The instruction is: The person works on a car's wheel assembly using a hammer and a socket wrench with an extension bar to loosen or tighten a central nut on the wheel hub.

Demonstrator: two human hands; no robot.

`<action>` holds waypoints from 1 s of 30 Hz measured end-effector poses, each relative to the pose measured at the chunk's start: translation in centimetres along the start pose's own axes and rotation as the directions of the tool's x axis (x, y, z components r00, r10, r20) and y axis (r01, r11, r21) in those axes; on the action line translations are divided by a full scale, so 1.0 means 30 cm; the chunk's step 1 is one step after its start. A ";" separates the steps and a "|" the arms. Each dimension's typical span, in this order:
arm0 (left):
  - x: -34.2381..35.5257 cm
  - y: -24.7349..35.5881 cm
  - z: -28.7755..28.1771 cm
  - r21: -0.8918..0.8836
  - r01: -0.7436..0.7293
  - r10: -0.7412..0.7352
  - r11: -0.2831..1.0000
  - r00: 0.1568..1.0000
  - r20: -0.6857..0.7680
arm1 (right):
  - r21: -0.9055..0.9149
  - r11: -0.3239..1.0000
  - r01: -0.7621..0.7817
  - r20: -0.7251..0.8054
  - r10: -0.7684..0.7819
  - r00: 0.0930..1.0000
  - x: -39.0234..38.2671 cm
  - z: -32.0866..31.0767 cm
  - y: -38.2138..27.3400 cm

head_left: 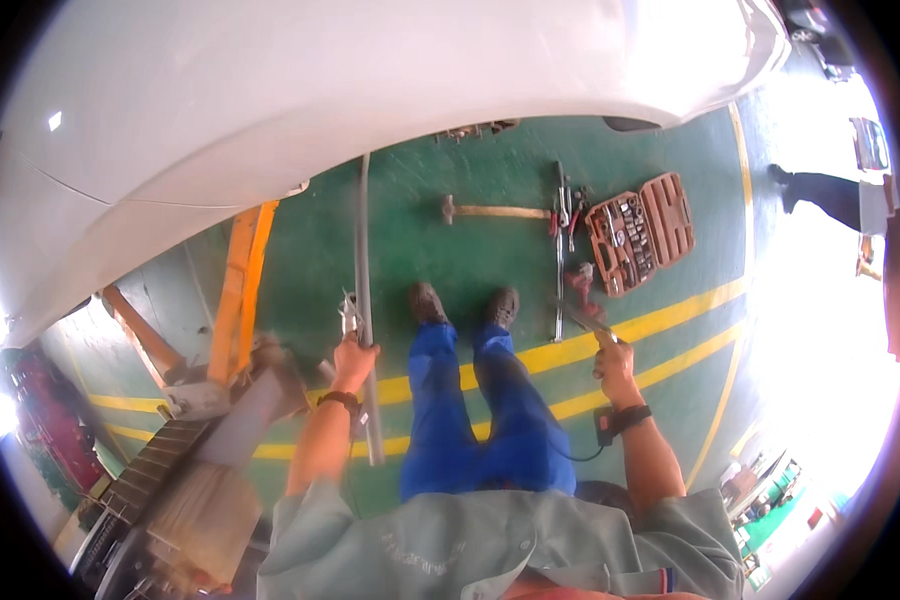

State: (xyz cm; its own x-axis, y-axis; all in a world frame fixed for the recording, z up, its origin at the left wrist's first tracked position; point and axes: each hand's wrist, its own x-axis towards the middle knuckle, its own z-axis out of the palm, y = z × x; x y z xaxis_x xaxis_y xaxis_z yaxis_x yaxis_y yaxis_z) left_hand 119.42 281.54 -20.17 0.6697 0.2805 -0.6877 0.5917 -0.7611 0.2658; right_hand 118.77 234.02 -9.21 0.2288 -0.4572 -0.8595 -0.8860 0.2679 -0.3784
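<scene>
My left hand (354, 362) is closed around a silver metal tool (349, 313) with a jagged head; its exact kind is too blurred to tell. Right beside those fingers runs a long grey pipe (362, 240), and whether the hand also touches it I cannot tell. My right hand (615, 362) grips a dark, narrow, flat-looking hand tool (584, 319) that points up and left. Below that tool, on the green floor, lies a red power tool (584, 282). Both wrists wear dark straps.
A white car body (370, 80) hangs over the far side. Yellow lift arms (234, 290) stand at left. On the floor lie a wooden-handled hammer (495, 211), a long metal bar (559, 270) and an opened brown socket case (668, 222). Another person's leg (825, 198) shows at right.
</scene>
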 end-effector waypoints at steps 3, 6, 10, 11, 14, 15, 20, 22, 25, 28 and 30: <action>0.049 -0.141 0.082 -0.001 -0.042 0.042 0.999 0.996 0.075 | -0.127 0.992 0.007 0.069 0.001 0.998 0.072 0.131 -0.003; 0.104 -0.285 0.161 -0.007 0.042 -0.040 0.999 0.980 0.197 | -0.196 0.977 0.078 0.209 -0.036 0.977 0.156 0.301 -0.029; 0.136 -0.394 0.262 0.016 0.190 -0.191 0.982 0.971 0.146 | -0.215 0.976 -0.045 0.329 0.115 0.937 0.407 0.525 -0.023; 0.140 -0.458 0.321 0.015 0.184 -0.185 0.983 0.981 0.058 | -0.190 0.978 -0.083 0.365 0.149 0.919 0.459 0.593 -0.021; 0.162 -0.502 0.391 -0.063 0.233 -0.234 0.970 0.972 0.007 | -0.111 0.980 -0.164 0.467 0.197 0.862 0.652 0.766 0.009; 0.167 -0.545 0.429 -0.123 0.284 -0.283 0.951 0.959 0.027 | -0.057 0.981 -0.186 0.542 0.187 0.819 0.710 0.829 0.029; 0.199 -0.559 0.530 -0.018 0.200 -0.199 0.980 0.979 0.050 | 0.143 0.920 -0.364 0.637 0.196 0.745 0.946 1.026 0.096; 0.217 -0.591 0.570 0.073 0.149 -0.153 0.986 0.987 0.055 | 0.177 0.913 -0.368 0.660 0.168 0.733 1.045 1.064 0.118; 0.251 -0.694 0.662 0.250 0.118 -0.132 0.961 0.990 0.040 | 0.167 0.880 -0.444 0.749 0.180 0.637 1.190 1.098 0.160; 0.299 -0.693 0.700 0.337 0.105 -0.146 0.936 0.984 0.100 | 0.245 0.723 -0.646 0.771 0.259 0.582 1.407 1.130 0.174; 0.314 -0.663 0.713 0.335 0.121 -0.152 0.935 0.986 0.070 | 0.262 0.772 -0.579 0.664 0.291 0.689 1.516 1.190 0.180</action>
State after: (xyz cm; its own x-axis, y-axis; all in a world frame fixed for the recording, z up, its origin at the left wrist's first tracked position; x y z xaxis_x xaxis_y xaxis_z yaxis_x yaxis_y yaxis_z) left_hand 104.36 286.83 -46.40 0.5386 0.3516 -0.7657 0.4836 -0.8732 -0.0608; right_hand 138.79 244.94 -62.59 0.1670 0.3260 -0.9305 -0.7108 0.6939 0.1156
